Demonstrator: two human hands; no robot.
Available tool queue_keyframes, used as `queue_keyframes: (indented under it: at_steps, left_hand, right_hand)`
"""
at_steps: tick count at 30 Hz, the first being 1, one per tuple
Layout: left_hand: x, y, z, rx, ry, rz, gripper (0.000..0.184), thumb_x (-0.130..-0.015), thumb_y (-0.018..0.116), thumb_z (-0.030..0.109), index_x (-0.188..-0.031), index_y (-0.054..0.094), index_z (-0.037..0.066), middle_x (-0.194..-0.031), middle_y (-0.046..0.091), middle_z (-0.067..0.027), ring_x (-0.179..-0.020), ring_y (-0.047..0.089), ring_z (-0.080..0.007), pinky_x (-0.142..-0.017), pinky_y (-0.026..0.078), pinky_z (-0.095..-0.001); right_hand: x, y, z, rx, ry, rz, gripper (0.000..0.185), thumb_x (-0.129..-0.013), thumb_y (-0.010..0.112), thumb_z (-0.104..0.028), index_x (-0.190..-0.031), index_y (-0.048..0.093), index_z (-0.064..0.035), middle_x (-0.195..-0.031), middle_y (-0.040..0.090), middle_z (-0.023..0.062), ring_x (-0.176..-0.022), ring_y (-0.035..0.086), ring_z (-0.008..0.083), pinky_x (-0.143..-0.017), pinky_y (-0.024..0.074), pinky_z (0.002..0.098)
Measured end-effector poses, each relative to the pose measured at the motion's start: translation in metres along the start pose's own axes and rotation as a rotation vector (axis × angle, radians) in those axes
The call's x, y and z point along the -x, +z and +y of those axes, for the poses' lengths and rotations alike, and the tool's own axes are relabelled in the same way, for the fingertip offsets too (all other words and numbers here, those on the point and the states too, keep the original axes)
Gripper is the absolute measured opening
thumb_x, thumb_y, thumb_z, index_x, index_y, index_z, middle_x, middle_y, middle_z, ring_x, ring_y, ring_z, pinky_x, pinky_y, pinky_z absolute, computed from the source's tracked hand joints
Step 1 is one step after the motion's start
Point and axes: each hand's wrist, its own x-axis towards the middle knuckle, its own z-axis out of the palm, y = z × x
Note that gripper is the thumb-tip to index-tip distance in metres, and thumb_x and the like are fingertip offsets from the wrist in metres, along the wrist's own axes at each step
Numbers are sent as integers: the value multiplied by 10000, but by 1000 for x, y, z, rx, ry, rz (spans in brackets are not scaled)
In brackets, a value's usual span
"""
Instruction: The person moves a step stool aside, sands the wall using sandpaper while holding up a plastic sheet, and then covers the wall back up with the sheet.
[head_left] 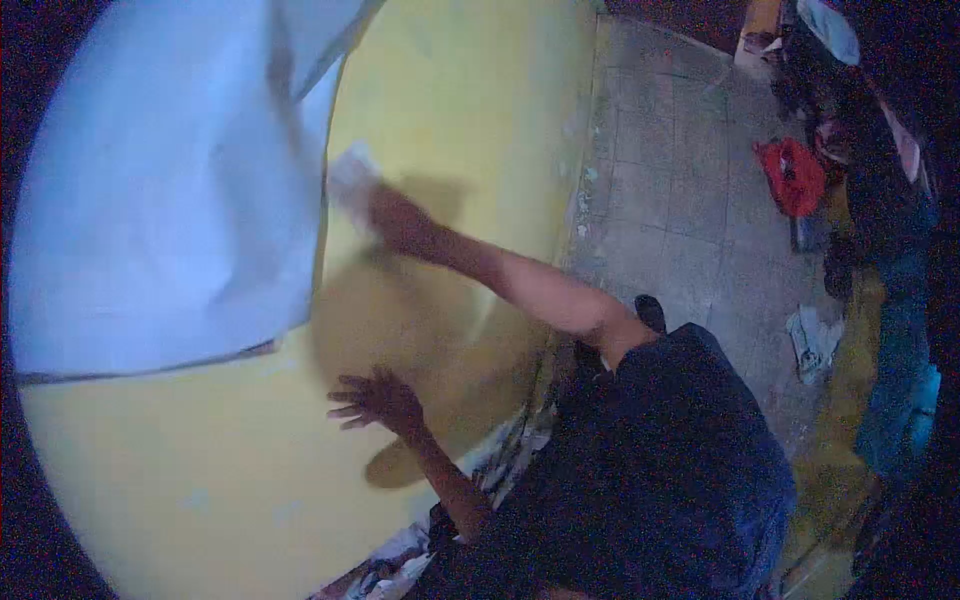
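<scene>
My right hand [400, 222] is stretched out against a yellow wall [460, 90] with its fingers closed on a crumpled white cloth [352, 172]. Blur hides whether that piece is cloth or paper. It lies close to the edge of a large pale sheet [150, 200] that covers the left of the view. Lower down, my left hand [385, 402] has its fingers spread, with nothing in them, at the yellow surface. Shadows of my arms and head fall on the wall.
A grey tiled floor [670, 150] runs along the wall on the right. A red bag-like item [793, 178] and a whitish crumpled item [812, 342] lie on it. Dark clutter lines the far right, and scraps [520, 440] lie along the wall's foot.
</scene>
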Motion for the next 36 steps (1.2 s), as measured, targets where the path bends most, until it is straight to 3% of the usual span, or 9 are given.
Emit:
queue_keyframes:
  at_steps: [2, 5, 21, 23, 26, 29, 31, 33, 36]
  left_hand:
    - [3, -1, 1, -85, -42, -160, 782, -956, 319, 547, -1451, 99, -17, -1460, 41, -386, -1287, 64, -652, -968, 98, -766]
    - [11, 7, -7, -8, 22, 135, 783, -962, 283, 552, -1457, 63, -14, -1457, -18, -392, -1292, -4, -651, -981, 82, -756]
    - [-19, -6, 48, 397, -232, -41, 731, -988, 227, 463, -1426, 5, -79, -1445, -109, -398, -1357, -49, -548, -1071, 102, -650]
    - [-22, 20, 52, -88, -263, -201, 884, -954, 282, 559, -1392, -24, -145, -1394, -110, -464, -1323, -37, -603, -1054, 148, -658]
    - [-24, 28, 70, 223, -340, 91, 1115, -851, 355, 720, -1370, -45, -182, -1354, -108, -508, -1277, -56, -661, -1022, 125, -701]
    - [-22, 29, 78, 295, -352, 118, 1188, -781, 391, 765, -1381, -33, -168, -1366, -116, -494, -1280, -71, -655, -1009, 97, -715]
    - [-22, 30, 79, 294, -356, 118, 1237, -734, 415, 795, -1389, -25, -158, -1374, -122, -484, -1282, -82, -651, -1000, 78, -724]
    - [-23, 30, 79, 301, -374, 122, 1288, -687, 439, 825, -1397, -17, -148, -1382, -128, -474, -1284, -92, -647, -992, 60, -733]
    - [-25, 32, 72, 290, -391, 153, 1365, -616, 474, 869, -1408, -6, -134, -1394, -137, -460, -1287, -107, -641, -978, 32, -747]
  right_hand:
    - [-7, 19, -6, 496, -239, -265, 487, -785, 601, -215, -1226, 510, -30, -1310, 481, 185, -1302, 378, 344, -1127, 236, 446]
    - [-16, -19, 17, -91, 147, 78, 375, -829, 535, -147, -1184, 529, -25, -1249, 518, 184, -1276, 412, 327, -1123, 248, 455]
    - [-62, -44, 96, -2, 266, 131, 612, -795, 462, 44, -1391, 385, -70, -1463, 338, 160, -1339, 310, 393, -1106, 292, 436]
    - [-60, -37, 89, -41, 143, 166, 590, -806, 475, 30, -1380, 408, -89, -1456, 350, 154, -1331, 325, 391, -1099, 303, 434]
    - [-69, -33, 91, 480, -143, -209, 539, -839, 488, -9, -1369, 423, -82, -1465, 328, 157, -1333, 307, 407, -1093, 313, 439]
    - [-71, -57, 87, 86, 156, 127, 492, -889, 463, -49, -1377, 418, -93, -1454, 353, 149, -1334, 316, 405, -1109, 284, 451]
    - [-66, -39, 80, 74, 31, 155, 513, -917, 483, -376, -1336, 443, -82, -1436, 379, 155, -1350, 266, 438, -1121, 229, 474]
    - [-57, -29, 67, 197, -4, -17, 407, -925, 444, -71, -1331, 470, -89, -1371, 420, 244, -1291, 371, 423, -1070, 336, 459]
    - [-69, -68, 72, 97, 90, -17, 509, -871, 486, -65, -1373, 410, -100, -1387, 383, 263, -1303, 363, 415, -1042, 379, 434]
